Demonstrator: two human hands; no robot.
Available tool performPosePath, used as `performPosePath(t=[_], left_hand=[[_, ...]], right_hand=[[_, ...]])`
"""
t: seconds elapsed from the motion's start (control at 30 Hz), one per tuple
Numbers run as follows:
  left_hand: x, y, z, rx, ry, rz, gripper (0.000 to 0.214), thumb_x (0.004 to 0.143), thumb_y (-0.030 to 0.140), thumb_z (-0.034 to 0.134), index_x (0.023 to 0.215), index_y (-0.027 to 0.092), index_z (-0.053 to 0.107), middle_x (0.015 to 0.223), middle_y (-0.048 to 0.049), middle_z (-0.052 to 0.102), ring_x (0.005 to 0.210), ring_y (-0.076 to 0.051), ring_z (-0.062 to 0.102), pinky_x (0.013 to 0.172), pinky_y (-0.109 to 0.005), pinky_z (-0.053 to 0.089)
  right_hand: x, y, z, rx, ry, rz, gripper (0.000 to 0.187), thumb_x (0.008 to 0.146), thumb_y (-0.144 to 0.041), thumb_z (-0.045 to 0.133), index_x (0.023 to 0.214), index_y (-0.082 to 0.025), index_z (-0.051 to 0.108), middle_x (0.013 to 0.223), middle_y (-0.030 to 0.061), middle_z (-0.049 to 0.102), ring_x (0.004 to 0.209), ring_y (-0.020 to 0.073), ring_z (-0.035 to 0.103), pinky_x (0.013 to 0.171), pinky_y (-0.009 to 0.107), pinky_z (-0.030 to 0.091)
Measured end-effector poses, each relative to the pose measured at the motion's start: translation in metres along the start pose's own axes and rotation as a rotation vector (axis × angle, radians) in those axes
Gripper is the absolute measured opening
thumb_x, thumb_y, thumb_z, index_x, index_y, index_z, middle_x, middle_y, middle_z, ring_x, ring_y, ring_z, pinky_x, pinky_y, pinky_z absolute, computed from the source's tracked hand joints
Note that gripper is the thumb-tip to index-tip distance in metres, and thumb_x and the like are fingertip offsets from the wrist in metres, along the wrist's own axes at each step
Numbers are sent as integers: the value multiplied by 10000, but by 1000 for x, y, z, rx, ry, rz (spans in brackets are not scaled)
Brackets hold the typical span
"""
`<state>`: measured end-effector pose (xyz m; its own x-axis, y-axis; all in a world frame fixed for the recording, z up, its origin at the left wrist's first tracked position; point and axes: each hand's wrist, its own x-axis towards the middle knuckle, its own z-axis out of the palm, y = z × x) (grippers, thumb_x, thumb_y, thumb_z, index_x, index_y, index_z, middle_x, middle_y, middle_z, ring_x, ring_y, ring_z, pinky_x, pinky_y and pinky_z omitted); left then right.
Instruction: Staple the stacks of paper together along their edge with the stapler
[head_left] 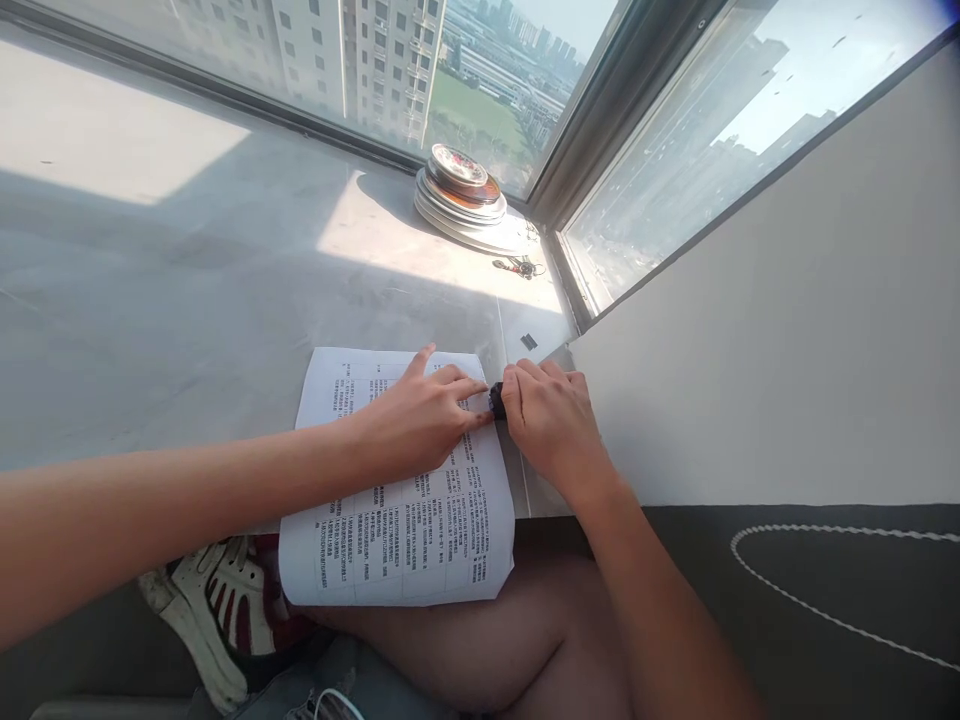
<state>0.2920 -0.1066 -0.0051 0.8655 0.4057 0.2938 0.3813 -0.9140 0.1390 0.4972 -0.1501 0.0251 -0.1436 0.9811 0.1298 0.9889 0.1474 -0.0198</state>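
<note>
A printed sheet of paper (pixel 420 540), possibly several together, lies on the ledge and hangs over its near edge above my leg. My left hand (pixel 416 415) rests palm down on it, fingers spread, with the fingertips by the right edge of the sheet. My right hand (pixel 551 415) is closed around what looks like a small black stapler (pixel 497 400), set against that same edge. Most of the stapler is hidden inside my right hand. Just beyond the right hand lie small dark strips (pixel 529 342), which resemble staples.
In the window corner stands a stack of plates (pixel 461 205), with a bunch of keys (pixel 521 266) in front. A white wall (pixel 787 330) closes off the right side. Below, a shoe (pixel 232 600) and a pale twisted cord (pixel 795 590) show.
</note>
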Motion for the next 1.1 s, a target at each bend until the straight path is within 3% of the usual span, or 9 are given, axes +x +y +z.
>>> performPosePath(t=[0.1,0.3,0.57,0.73,0.83,0.97,1.1], left_hand=[[1,1,0,9,-12,-18,472,910,-2,556,1252,240,774,1332,-136,731,1158,-310,700,1192,-783,347],[1,2,0,-53,-30,-18,452,866,-59,533,1115,211,797,1139,-86,789,1090,-269,745,1249,-793,243],[-2,-2,5,-69,19,-18,427,880,-64,555,1073,232,795,1156,-60,795,1123,-261,748,1268,-745,238],[-4,-6,9,-78,52,-21,327,932,12,571,1012,239,793,1103,-45,794,1095,-247,741,1270,-746,221],[-5,-6,10,-83,64,-31,297,960,70,566,1034,246,794,1069,-41,794,1098,-245,731,1268,-742,227],[-4,-5,9,-63,57,-40,324,971,80,522,1071,234,789,1197,-73,783,1101,-258,714,1239,-734,285],[0,-5,6,-73,23,-47,390,975,108,511,1260,217,753,1268,-123,737,1139,-305,674,1151,-664,416]], right_hand=[[-1,-4,2,-85,8,-24,449,1154,-310,249,871,-210,581,915,70,660,926,254,556,805,397,308],[-1,-13,8,-185,43,-15,423,1143,-305,292,924,-190,635,988,128,661,967,295,559,817,420,325],[-3,-2,5,92,95,115,464,1155,-319,216,914,-217,600,952,78,656,996,260,582,849,403,372],[-5,19,2,105,74,174,450,1150,-340,221,875,-231,558,936,76,641,1013,270,574,829,402,374],[-4,27,2,95,47,180,432,1144,-330,228,867,-232,544,934,74,637,1007,266,570,820,397,373],[-3,28,2,90,41,168,424,1143,-325,232,837,-230,510,917,66,627,991,259,561,822,395,370],[-3,27,0,118,44,168,424,1142,-325,242,838,-229,520,912,66,628,979,258,563,818,390,376]])
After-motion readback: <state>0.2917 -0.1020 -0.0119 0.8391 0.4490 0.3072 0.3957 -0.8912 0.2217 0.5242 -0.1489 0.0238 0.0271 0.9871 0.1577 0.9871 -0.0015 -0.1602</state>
